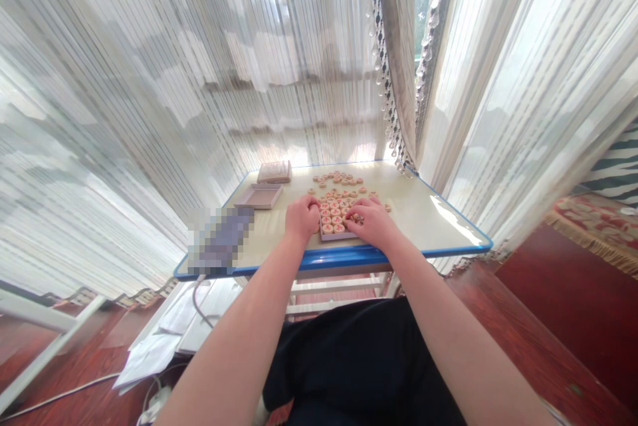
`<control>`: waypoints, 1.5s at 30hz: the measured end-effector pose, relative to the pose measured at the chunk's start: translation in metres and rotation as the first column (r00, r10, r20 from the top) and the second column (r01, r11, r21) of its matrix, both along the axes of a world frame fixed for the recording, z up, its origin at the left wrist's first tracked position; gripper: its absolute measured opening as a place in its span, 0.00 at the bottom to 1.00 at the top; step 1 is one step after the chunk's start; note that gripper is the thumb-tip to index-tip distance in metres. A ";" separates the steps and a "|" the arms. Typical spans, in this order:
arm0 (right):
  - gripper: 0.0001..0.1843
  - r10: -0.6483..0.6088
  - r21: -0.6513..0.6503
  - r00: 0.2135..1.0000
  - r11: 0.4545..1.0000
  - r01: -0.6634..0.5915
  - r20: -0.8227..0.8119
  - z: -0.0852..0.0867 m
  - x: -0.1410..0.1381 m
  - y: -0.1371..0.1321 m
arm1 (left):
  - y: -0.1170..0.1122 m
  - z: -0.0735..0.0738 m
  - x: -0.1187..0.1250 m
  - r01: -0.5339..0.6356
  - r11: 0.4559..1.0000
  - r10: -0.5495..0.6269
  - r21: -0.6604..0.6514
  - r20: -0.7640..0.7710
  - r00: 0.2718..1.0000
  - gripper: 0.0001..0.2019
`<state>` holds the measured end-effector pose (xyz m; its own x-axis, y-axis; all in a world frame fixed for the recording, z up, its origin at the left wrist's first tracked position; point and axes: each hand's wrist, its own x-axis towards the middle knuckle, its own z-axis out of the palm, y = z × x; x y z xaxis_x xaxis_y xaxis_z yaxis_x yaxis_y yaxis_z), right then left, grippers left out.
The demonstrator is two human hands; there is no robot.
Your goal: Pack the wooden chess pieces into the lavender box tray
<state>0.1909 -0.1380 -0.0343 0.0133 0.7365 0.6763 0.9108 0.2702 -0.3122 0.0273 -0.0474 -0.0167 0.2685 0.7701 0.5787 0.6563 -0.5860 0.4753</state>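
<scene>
A shallow open box point(341, 236) lies near the table's front edge, with rows of round wooden Chinese chess pieces point(327, 220) in it, many marked in red. My left hand point(302, 216) is closed at the box's left side; whatever its curled fingers hold is hidden. Over the box's right part, my right hand point(373, 220) pinches a Chinese chess piece among the others, its fingers covering part of that area. More loose Chinese chess pieces point(343, 179) are scattered behind the box, and one peeks out beside my left hand.
On the pale table point(423, 226) with a blue edge, an empty shallow box lid point(260, 196) lies at the left, before a flat boxed item point(274, 171). A blurred-out device point(222, 240) with a cable sits front left. Sheer curtains point(309, 80) hang behind.
</scene>
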 end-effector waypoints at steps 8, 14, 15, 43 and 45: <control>0.06 -0.032 0.070 0.999 0.997 0.034 -0.027 0.003 0.001 -0.003 | -0.004 -0.004 0.001 0.229 0.969 -0.232 0.089 0.026 0.972 0.14; 0.04 -0.031 0.014 1.000 0.999 0.031 0.004 0.001 0.001 -0.002 | -0.008 -0.002 0.003 0.375 0.923 -0.371 0.085 -0.053 0.927 0.16; 0.04 -0.030 0.011 1.000 0.999 0.030 0.004 0.000 0.001 -0.002 | -0.008 -0.002 0.003 0.386 0.918 -0.381 0.089 -0.063 0.922 0.16; 0.14 -0.021 -0.002 0.998 1.000 0.021 0.057 0.005 -0.002 -0.005 | -0.008 -0.005 0.003 0.427 0.888 -0.421 0.169 -0.072 0.904 0.17; 0.15 -0.020 0.026 1.000 0.999 0.019 0.018 0.005 -0.001 -0.006 | -0.008 -0.005 0.003 0.425 0.890 -0.420 0.166 -0.067 0.905 0.17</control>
